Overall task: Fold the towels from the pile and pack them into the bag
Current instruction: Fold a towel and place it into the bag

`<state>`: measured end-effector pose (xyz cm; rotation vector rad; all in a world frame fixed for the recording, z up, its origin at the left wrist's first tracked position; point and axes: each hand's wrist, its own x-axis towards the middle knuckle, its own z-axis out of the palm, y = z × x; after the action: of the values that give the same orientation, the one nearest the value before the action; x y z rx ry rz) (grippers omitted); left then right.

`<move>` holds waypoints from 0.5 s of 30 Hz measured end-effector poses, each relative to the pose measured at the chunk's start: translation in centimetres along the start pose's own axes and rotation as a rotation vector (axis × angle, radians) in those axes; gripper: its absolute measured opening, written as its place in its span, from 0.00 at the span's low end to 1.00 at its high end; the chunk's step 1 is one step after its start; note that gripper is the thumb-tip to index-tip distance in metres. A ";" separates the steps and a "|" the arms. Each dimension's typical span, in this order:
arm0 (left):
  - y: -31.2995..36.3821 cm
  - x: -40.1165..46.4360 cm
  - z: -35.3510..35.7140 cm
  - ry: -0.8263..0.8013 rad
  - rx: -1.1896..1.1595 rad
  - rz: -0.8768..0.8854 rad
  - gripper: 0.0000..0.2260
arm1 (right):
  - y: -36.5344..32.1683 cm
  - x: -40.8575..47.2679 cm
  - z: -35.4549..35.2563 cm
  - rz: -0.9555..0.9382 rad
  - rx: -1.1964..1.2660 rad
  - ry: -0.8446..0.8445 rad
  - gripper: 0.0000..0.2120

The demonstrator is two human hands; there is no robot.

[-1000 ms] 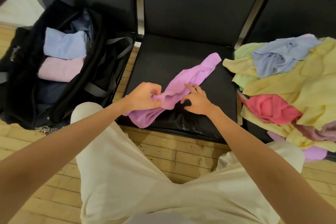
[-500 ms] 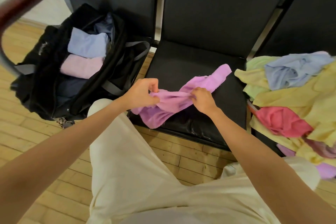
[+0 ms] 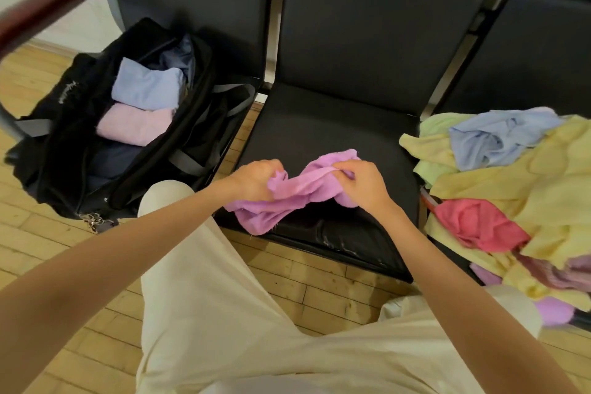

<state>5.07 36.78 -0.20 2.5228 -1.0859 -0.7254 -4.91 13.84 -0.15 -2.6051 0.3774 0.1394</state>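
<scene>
Purple towel (image 3: 281,201) on seat (image 3: 319,125) front edge: soft, limp, prob light. Left hand (image 3: 256,182) & right hand (image 3: 361,182) fingers clamped on it; best held by corners.

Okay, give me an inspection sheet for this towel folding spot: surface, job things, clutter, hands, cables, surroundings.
Surface: black chair seat, purple towel bunched at its front edge.
Job's things: open black bag on the left holds a folded blue towel and a folded pink towel; unfolded towel pile on the right.
Clutter: nothing seen.
Grip: left hand and right hand both grip the purple towel.
Cables: nothing seen.
Surroundings: wooden floor, dark chair backs.
</scene>
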 end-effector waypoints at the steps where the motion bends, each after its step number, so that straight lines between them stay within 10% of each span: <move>1: 1.0 0.2 0.3 0.022 -0.050 0.054 0.13 | 0.0 -0.2 0.0 -0.003 -0.004 -0.026 0.09; 11: 5.8 1.9 2.2 0.350 0.174 0.072 0.10 | -1.0 -1.5 -0.6 -0.080 0.292 0.056 0.06; 15: 5.7 1.4 0.7 0.507 -0.094 -0.003 0.07 | -1.1 -1.7 -1.0 -0.084 0.178 0.056 0.03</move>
<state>2.15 31.87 1.33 2.4288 -0.8438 -0.1123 -6.16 14.66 1.52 -2.4480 0.2853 0.0031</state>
